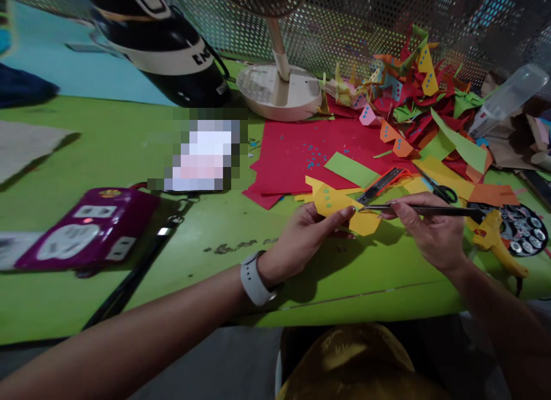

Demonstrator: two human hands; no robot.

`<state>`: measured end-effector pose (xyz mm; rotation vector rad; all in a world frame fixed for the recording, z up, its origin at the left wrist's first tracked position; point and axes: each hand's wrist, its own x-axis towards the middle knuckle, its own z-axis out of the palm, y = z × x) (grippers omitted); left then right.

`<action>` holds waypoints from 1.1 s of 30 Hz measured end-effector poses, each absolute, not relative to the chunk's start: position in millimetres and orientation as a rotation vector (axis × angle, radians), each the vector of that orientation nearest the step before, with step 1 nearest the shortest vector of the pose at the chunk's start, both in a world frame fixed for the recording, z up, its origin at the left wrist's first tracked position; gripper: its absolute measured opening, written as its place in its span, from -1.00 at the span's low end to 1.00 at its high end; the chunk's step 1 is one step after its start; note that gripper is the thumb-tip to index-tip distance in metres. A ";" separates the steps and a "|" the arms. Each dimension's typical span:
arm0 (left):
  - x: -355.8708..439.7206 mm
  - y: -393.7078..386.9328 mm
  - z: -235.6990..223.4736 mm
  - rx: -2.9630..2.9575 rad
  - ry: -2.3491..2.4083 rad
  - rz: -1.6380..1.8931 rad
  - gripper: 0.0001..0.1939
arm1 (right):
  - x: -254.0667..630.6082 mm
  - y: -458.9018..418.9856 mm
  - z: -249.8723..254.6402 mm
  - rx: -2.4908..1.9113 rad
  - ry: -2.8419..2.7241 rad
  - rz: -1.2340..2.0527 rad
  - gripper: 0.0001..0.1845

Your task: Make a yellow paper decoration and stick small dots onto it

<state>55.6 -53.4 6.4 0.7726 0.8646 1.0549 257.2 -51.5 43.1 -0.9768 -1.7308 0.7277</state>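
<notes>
My left hand (303, 239) pinches a folded yellow paper piece (340, 208) with small green dots, held just above the green table (172, 262). My right hand (430, 230) grips a thin dark stick-like tool (430, 209) lying level, its tip pointing left at the yellow paper. A pale watch (255, 278) sits on my left wrist.
Red paper sheets (301, 153) lie behind my hands, with a heap of folded coloured paper shapes (408, 96) at the back right. Scissors (439, 189), a yellow glue gun (497, 245), a purple power strip (86, 228) and a fan base (279, 93) stand around.
</notes>
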 end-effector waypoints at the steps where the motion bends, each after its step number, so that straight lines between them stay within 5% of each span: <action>1: 55.5 -53.2 6.1 0.774 0.864 1.057 -0.73 | 257.2 -51.5 42.9 -0.975 -1.725 0.729 -0.88; 24: 55.4 -55.4 6.2 0.794 0.914 1.064 -0.71 | 254.9 -48.8 41.3 -0.964 -1.644 0.785 -0.92; 33: 52.2 -55.0 2.8 0.829 0.939 1.079 -0.70 | 262.4 -43.2 46.3 -0.987 -1.607 0.568 -0.93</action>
